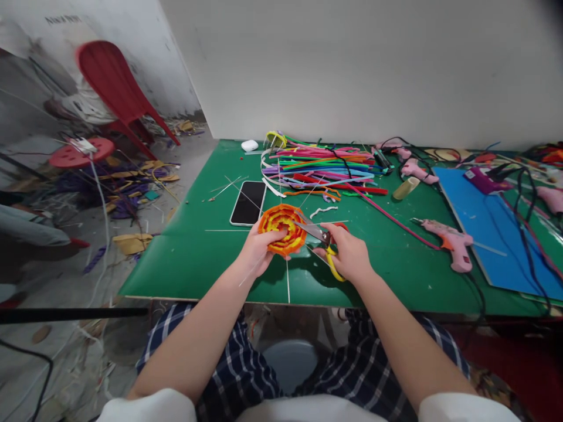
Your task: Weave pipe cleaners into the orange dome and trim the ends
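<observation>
My left hand grips a round orange and yellow woven disc, its thumb pressed over the middle. Thin pale spokes stick out from the disc on all sides. In my right hand is a pair of scissors with yellow and red handles. The blades point left and reach the disc's right upper edge; whether they touch it I cannot tell. A phone lies just behind my left hand. A short white curled strip rests behind the scissors.
Bundled coloured pipe cleaners lie at the back of the green table. Pink glue guns with cords and a blue board are on the right. A red chair and red stool stand on the littered floor.
</observation>
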Tool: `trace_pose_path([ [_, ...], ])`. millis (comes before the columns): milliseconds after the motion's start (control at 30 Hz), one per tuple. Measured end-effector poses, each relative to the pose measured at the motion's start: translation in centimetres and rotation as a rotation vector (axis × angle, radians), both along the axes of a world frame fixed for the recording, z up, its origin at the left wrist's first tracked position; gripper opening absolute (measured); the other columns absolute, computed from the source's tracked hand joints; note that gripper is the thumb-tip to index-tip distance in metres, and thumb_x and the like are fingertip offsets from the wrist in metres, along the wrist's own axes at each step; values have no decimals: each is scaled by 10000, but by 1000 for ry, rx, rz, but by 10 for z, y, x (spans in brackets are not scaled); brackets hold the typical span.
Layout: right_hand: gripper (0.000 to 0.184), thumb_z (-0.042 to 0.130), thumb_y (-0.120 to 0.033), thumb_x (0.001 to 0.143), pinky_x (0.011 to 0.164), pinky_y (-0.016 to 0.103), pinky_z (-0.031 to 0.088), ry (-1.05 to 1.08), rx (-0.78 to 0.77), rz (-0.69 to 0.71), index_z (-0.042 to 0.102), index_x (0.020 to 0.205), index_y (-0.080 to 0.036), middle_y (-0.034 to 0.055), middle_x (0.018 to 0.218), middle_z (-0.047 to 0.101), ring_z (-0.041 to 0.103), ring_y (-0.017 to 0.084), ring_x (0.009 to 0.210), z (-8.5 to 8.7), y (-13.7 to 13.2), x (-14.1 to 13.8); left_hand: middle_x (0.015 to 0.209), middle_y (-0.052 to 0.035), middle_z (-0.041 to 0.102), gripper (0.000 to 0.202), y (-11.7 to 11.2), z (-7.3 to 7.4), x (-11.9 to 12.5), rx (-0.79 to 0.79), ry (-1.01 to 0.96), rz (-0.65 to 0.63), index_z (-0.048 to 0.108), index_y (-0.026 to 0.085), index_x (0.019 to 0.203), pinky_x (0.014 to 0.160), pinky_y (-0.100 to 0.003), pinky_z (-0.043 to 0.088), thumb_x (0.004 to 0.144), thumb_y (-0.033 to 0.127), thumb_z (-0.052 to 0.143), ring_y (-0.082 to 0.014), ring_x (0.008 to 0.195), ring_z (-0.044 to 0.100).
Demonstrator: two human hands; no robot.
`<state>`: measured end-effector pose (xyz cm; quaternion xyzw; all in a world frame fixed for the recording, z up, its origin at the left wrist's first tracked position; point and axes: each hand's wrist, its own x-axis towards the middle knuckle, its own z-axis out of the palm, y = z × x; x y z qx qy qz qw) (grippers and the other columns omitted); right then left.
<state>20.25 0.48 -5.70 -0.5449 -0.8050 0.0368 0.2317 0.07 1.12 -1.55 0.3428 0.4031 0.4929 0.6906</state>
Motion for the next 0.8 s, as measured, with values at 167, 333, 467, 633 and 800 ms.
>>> trace_pose_path([
  [167,547,534,-463,741,631,273,431,60,-80,37,412,1213,-216,62,948,576,560,186,788,1,1,0,716,-83,664,364,-1,-2,2,19,32,-7,500,151,1002,299,-236,443,653,154,603,-226,465,622],
  [333,611,611,-481,665,650,279,439,158,-118,48,423,1182,-214,52,974,582,562,179,765,3,1,1,708,-74,664,278,-3,-5,4,52,36,-37,518,158,953,297,-237,443,705,261,591,-229,476,627],
  [467,630,633,-458,644,660,293,445,202,-153,50,416,1182,-213,52,952,598,572,189,764,4,0,1,734,-76,663,358,-5,-7,4,63,35,-5,485,169,1030,296,-237,441,699,238,602,-229,481,626],
  [633,648,640,-415,637,676,307,452,234,-183,52,392,1201,-214,66,1001,585,573,197,790,5,0,1,823,-65,654,583,-6,-9,5,121,12,29,367,260,1217,304,-243,445,689,154,588,-214,474,622],
  [800,713,614,-378,666,685,327,455,278,-221,44,295,1283,-220,71,980,572,568,200,800,5,1,2,844,-63,649,568,-4,-9,3,136,4,58,378,260,1206,339,-265,471,689,141,582,-208,486,623],
])
